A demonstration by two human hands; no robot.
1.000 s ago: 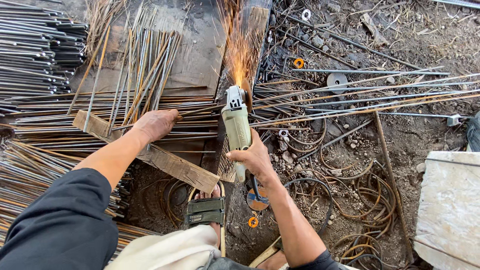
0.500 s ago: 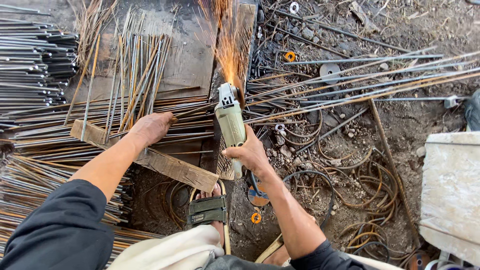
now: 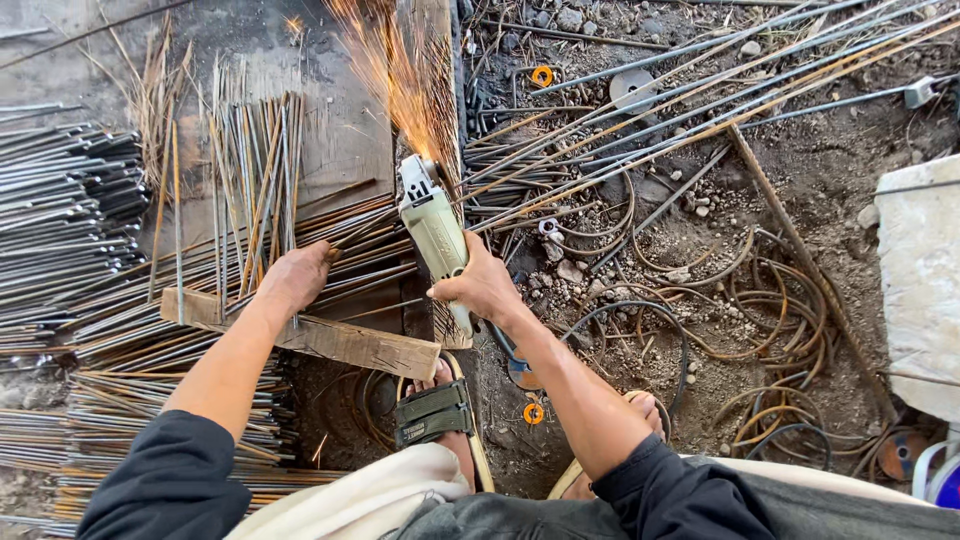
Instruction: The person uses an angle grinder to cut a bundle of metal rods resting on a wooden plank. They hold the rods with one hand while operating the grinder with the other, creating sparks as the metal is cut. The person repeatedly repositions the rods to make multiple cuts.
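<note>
My right hand (image 3: 485,285) grips a pale green angle grinder (image 3: 430,225) whose disc bites into thin steel rods (image 3: 560,165) running off to the upper right. Orange sparks (image 3: 400,80) fly up and away from the disc. My left hand (image 3: 295,278) presses flat on a bundle of cut rods (image 3: 250,190), just above a wooden plank (image 3: 345,342) lying across them. My sandalled foot (image 3: 435,410) rests against the near end of the plank.
Stacks of short rods (image 3: 60,220) fill the left side. Coiled wire (image 3: 770,310) and loose stones lie on the dirt at right. A pale concrete block (image 3: 920,280) stands at the right edge. A grinding disc (image 3: 632,88) lies near the top.
The view has shifted slightly and the sparks spray higher and more to the left. Both hands hold their places on the rods and the grinder.
</note>
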